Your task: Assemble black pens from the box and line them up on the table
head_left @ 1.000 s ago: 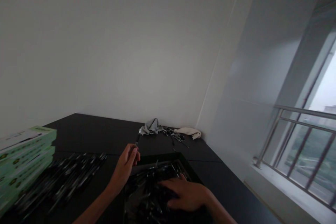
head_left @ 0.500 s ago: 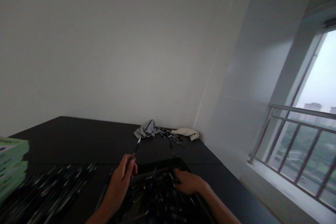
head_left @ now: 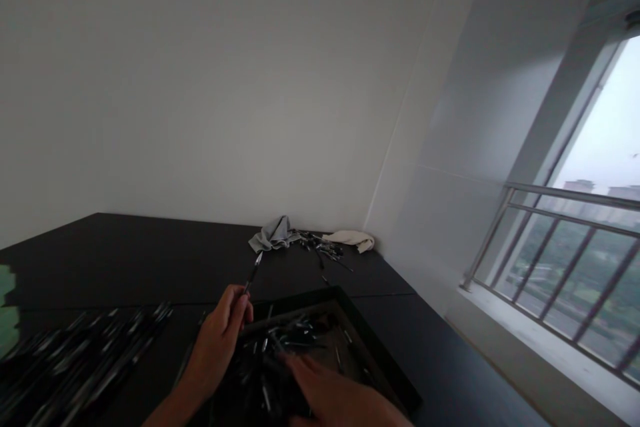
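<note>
My left hand (head_left: 223,330) is closed around a slim dark pen (head_left: 253,271), whose pale, pointed end slants up and away. Below it is a dark, shallow tray (head_left: 383,353) with a jumble of black pens (head_left: 300,333) inside. My right hand (head_left: 320,387) reaches low into this tray, over the pens. Motion blurs its fingers, and whether they grip anything is hidden. Left of my left forearm, a row of dark pens (head_left: 100,360) lies side by side on the black table (head_left: 165,253).
Pale green boxes (head_left: 7,310) stand at the left edge. At the back of the table are a grey cloth (head_left: 274,235), a loose heap of dark pens (head_left: 325,247) and a cream cloth (head_left: 353,239). A metal railing (head_left: 565,195) crosses the window on the right.
My right hand has swept left and nearer across the tray, baring part of its right side. My left hand still holds the pen upward. The view has shifted slightly.
</note>
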`<state>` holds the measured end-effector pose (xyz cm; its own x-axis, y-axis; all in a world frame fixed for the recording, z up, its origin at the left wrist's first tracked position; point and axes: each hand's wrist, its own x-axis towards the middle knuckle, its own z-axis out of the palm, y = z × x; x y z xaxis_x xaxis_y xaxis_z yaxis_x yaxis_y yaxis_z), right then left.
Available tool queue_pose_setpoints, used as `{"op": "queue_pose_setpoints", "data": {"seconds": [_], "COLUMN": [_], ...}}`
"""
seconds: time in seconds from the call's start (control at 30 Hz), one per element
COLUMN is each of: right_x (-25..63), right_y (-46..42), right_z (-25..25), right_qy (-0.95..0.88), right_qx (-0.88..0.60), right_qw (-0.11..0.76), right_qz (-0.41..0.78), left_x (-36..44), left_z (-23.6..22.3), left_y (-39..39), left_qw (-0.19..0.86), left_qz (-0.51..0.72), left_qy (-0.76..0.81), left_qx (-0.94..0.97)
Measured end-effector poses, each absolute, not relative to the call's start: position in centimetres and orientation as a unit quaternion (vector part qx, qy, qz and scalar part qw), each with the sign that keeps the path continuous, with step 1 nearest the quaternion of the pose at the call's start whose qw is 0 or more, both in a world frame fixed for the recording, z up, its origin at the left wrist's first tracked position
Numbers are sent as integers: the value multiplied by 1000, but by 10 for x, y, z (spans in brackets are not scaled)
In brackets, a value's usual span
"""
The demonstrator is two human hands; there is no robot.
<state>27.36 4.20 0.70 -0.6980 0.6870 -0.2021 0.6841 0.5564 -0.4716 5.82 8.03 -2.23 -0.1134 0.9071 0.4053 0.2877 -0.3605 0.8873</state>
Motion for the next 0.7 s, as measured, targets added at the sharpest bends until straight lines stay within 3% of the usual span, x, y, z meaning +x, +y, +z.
{"op": "queue_pose_setpoints", "data": {"seconds": [0.2,0.3,0.5,0.7], "right_x": [272,293,339,340], "right_y": [34,33,71,95], "right_z": [10,40,61,36], "right_qy": [-873,-897,-849,-816], "right_qx": [-353,-320,-509,-561], "right_qw": [-87,-21,-29,-76], "right_qz": [324,305,139,118], "left_x": [56,56,57,57], "left_z": [-28,-28,-25,-24], "left_y": [83,83,84,84], "left_qw": [273,275,278,281], "left_qz": [548,541,529,516], "left_qy": [506,511,515,518], "left_qx": [607,609,614,622]}}
